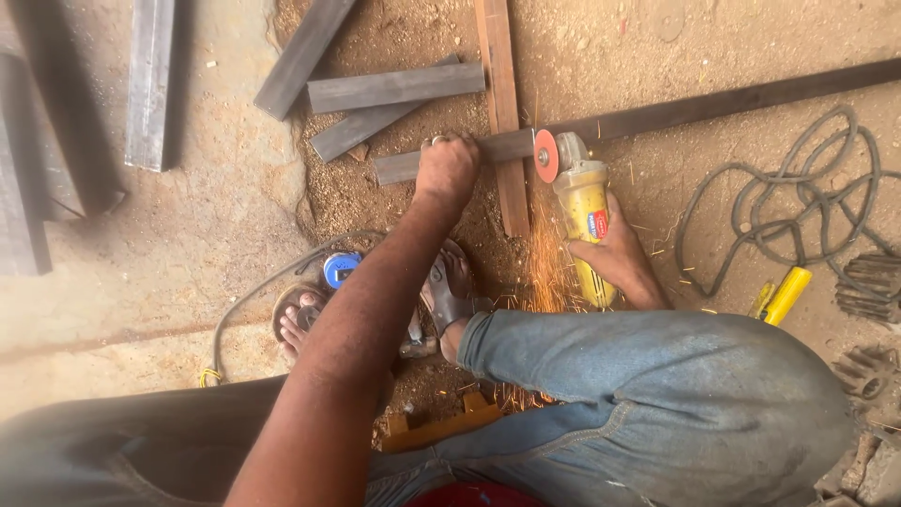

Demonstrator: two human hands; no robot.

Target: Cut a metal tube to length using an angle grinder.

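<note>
While sparks spray down toward the blue jeans [657,394], the right hand [619,258] is wrapped around the body of the yellow angle grinder [584,211], whose red disc [545,155] meets the long steel bar [713,103] just right of the wooden plank [502,103]. The left hand [448,169] presses on the bar's short end, fingers curled over its far edge, probably gripping it, though the fingertips are hidden. Loose steel offcuts [394,87] lie beyond; a coiled cable [798,202] sits well to the right
</note>
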